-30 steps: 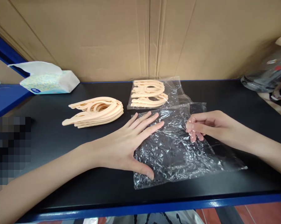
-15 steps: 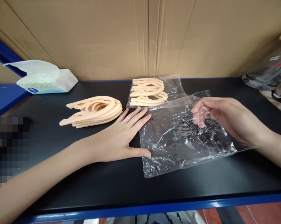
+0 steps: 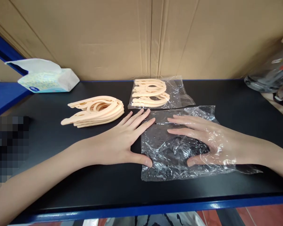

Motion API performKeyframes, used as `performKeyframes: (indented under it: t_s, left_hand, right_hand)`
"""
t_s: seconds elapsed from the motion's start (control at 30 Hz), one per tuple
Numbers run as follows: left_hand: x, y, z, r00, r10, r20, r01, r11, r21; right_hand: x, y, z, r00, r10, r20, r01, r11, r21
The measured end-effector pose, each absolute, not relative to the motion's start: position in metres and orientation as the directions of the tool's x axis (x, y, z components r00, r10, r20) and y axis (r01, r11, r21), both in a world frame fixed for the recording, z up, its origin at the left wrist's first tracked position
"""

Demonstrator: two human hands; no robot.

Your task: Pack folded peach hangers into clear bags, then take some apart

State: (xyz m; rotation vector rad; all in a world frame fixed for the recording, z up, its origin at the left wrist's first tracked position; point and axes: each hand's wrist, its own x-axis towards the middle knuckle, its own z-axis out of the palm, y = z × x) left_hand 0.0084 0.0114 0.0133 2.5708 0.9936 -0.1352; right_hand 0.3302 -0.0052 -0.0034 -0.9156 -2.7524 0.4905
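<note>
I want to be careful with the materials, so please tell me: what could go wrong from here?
The thin clear bag may tear or stretch, because the right hand appears to be inside it with spread fingers. It could also slip, since the left hand reaches only its left side. That hand might bump the loose stack of peach pieces close by.

You're having open surface (image 3: pixel 96 188) along the near edge (a blue rim (image 3: pixel 155 211) is bordering it), while the stacked hangers (image 3: pixel 96 113) and bagged hangers (image 3: pixel 150 92) are blocking the way behind.
</note>
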Motion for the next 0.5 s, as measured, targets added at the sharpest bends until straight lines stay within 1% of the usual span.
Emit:
performKeyframes:
  t_s: [0.07, 0.17, 0.37, 0.5]
  left_hand:
    - [0.0082, 0.0099, 0.0129, 0.755, 0.624, -0.202, 0.652, -0.681, 0.333]
    - [0.0072, 0.0091, 0.0128, 0.773, 0.605, -0.191, 0.630, -0.696, 0.345]
    - [0.0080, 0.0106, 0.0147, 0.781, 0.589, -0.208, 0.622, -0.704, 0.343]
    - [0.0098, 0.0102, 0.0163, 0.766, 0.595, -0.244, 0.641, -0.683, 0.349]
  right_hand:
    - [0.3335, -0.0060, -0.0035, -0.781, 0.618, 0.083, 0.565, 0.758, -0.327]
    - [0.3368, -0.0059, -0.0031, -0.774, 0.628, 0.082, 0.580, 0.756, -0.304]
    - [0.3371, -0.0075, -0.0042, -0.781, 0.624, 0.023, 0.604, 0.763, -0.230]
    - [0.3357, -0.0085, -0.0026, -0.781, 0.624, 0.019, 0.603, 0.762, -0.237]
